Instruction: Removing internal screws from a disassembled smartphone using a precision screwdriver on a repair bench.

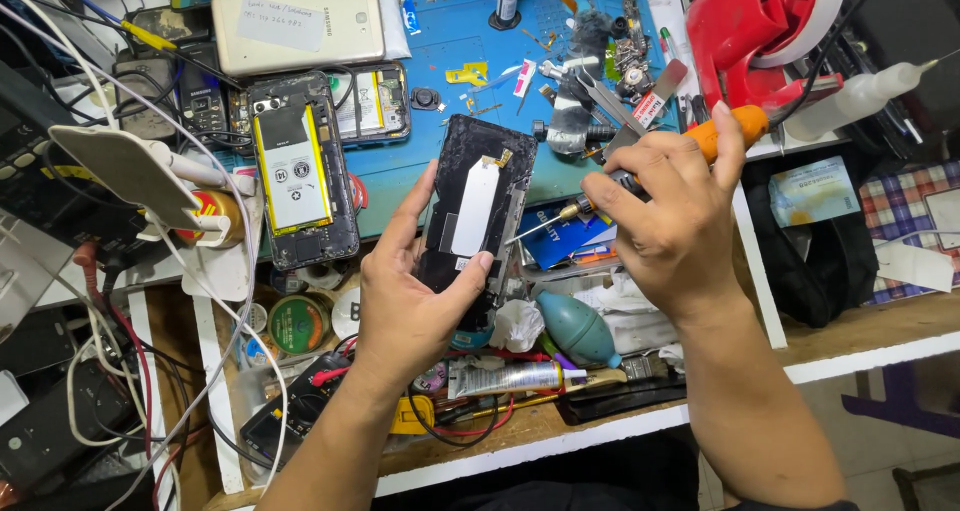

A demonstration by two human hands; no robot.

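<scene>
Both hands grip: left hand (pixel 410 296) clasps an opened phone (pixel 478 206), right hand (pixel 665 221) an orange-handled screwdriver (pixel 640 176).

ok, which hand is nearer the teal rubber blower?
Right. The right hand, holding the orange-handled screwdriver, sits just above-right of the blower; the left hand is farther left, gripping the opened phone.

Opened phone (pixel 478 211) and screwdriver (pixel 640 176) in hands

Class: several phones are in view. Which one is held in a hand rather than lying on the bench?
The black opened phone held in the left hand; the right hand points a screwdriver at it. The others lie on the blue mat.
</scene>
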